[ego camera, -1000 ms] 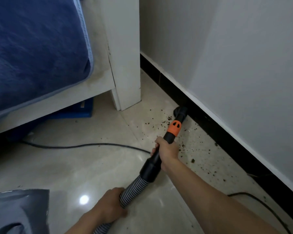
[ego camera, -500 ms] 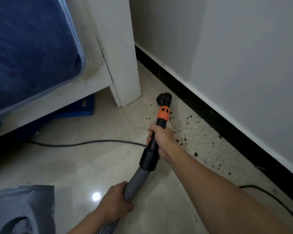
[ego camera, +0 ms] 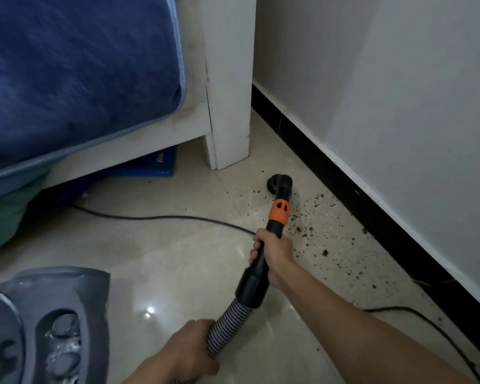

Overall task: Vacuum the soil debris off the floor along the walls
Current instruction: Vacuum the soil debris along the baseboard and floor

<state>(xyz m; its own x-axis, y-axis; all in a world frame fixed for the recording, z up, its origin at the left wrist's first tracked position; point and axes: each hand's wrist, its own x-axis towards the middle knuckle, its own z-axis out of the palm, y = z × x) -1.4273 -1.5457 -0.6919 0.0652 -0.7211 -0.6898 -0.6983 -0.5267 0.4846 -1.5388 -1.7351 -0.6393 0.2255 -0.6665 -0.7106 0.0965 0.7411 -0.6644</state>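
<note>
Dark soil debris [ego camera: 313, 225] lies scattered on the beige tiled floor beside the black skirting [ego camera: 344, 187] of the white wall. My right hand [ego camera: 275, 253] grips the black vacuum wand [ego camera: 261, 261] just below its orange collar [ego camera: 280, 212]. The round black nozzle [ego camera: 278, 184] rests on the floor near the bed leg, at the left edge of the soil. My left hand [ego camera: 186, 353] holds the ribbed grey hose [ego camera: 227, 322] lower down.
A white bed frame leg [ego camera: 227, 106] with a blue mattress [ego camera: 67, 73] stands at the left. A blue crate [ego camera: 150, 164] sits under the bed. A black cable [ego camera: 155, 217] crosses the floor; another cable [ego camera: 427, 322] runs near the skirting. The grey vacuum body [ego camera: 45, 325] is bottom left.
The nozzle has moved left, away from the skirting toward the bed leg, then come slightly back. Both hands keep their hold. The view has shifted and the grey vacuum body shows more.
</note>
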